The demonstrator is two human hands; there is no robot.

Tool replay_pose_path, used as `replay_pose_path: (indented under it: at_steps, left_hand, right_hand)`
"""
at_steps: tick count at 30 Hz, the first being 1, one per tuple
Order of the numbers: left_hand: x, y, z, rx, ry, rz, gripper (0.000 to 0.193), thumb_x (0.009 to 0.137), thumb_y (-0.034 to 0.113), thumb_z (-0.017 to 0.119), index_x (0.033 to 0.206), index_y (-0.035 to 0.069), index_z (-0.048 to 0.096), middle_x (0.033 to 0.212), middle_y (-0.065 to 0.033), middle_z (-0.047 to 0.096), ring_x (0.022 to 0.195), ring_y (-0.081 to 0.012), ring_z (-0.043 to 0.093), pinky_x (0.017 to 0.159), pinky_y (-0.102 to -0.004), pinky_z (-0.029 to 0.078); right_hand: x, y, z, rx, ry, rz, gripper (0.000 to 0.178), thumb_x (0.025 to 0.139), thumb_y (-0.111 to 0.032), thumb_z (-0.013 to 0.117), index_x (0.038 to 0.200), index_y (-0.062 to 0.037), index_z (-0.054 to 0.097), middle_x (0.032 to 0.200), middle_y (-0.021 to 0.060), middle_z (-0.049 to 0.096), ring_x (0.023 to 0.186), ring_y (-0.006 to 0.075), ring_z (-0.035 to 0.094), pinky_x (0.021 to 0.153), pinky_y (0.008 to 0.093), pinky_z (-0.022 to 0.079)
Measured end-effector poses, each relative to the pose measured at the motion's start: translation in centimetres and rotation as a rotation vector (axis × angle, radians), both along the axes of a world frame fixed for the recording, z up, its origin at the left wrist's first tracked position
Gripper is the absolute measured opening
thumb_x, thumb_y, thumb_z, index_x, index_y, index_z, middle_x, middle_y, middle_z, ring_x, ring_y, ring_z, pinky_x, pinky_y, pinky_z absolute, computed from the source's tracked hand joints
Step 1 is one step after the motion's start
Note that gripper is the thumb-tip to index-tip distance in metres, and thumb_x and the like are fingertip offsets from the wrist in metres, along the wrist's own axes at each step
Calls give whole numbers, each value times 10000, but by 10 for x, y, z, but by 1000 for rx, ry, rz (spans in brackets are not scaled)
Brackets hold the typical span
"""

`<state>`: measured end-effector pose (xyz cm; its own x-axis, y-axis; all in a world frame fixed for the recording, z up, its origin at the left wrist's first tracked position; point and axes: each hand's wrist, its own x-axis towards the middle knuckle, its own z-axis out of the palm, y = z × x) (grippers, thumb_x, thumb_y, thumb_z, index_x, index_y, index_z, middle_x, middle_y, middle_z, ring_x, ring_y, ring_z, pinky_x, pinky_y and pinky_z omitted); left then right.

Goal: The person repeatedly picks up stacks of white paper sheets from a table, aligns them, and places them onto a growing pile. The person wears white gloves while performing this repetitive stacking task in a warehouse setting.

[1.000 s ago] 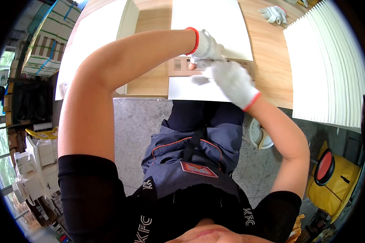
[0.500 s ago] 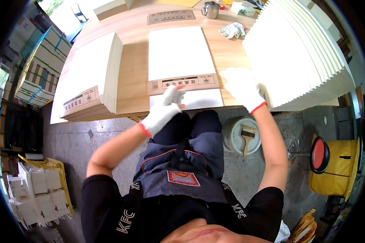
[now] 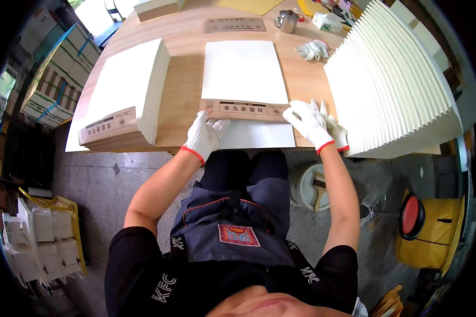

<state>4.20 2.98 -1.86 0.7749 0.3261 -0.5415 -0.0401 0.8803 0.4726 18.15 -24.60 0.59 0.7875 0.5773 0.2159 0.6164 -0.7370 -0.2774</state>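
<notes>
A brown printed paper band [image 3: 248, 109] lies across the lower part of a white sheet or pad [image 3: 243, 68] at the middle of the table's near edge. My left hand [image 3: 206, 133], in a white knit glove with a red cuff, has its fingers at the band's left end, a bare fingertip showing. At the right end, my right hand [image 3: 308, 122], gloved alike, pinches the band near the corner. Below the band shows a white strip [image 3: 262, 134]. To the left stands a stack of banded white pads [image 3: 124, 79].
A tall fanned stack of white pads [image 3: 388, 90] rises at right, a loose glove [image 3: 337, 133] against it. Farther back lie another glove [image 3: 313, 50], a metal mug [image 3: 286, 22] and a brown printed strip [image 3: 235, 25]. A bucket [image 3: 303, 185] with a brush [image 3: 319, 191] stands below the table.
My left hand has moved left to the band's left end. My right hand has come away from the right stack to the band's right end. The view has shifted slightly.
</notes>
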Motion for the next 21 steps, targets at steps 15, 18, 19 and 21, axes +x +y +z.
replay_pose_path:
  at_steps: [15,18,19,21]
  left_hand:
    - [-41,54,74,550,-178,-146,731,926,107,580,1540,41,189,1281,-184,511,1082,-305,617,859,-451,593]
    - [-94,85,100,929,-139,-55,764,896,125,638,1523,-40,234,1233,-191,566,1095,-241,606,831,-351,573]
    - [-114,97,114,1065,-61,-52,739,890,150,650,1503,-55,292,1212,-192,586,1099,-234,605,837,-334,561]
    - [-144,131,118,1239,-25,167,682,876,289,693,1445,5,446,1131,-157,648,954,-198,643,793,-289,539]
  right_hand:
    - [71,73,-25,975,962,56,279,1019,-204,546,1214,-11,596,1080,11,625,949,98,592,820,255,493]
    - [36,123,-13,1177,994,203,307,1016,-175,549,1268,1,548,1170,54,626,1026,127,609,892,267,495]
    - [13,145,1,1244,994,232,307,1019,-150,538,1286,1,537,1182,58,629,1046,128,608,915,273,490]
    - [-34,196,28,1354,980,201,317,1024,-131,523,1311,5,520,1209,70,629,1082,137,607,954,284,482]
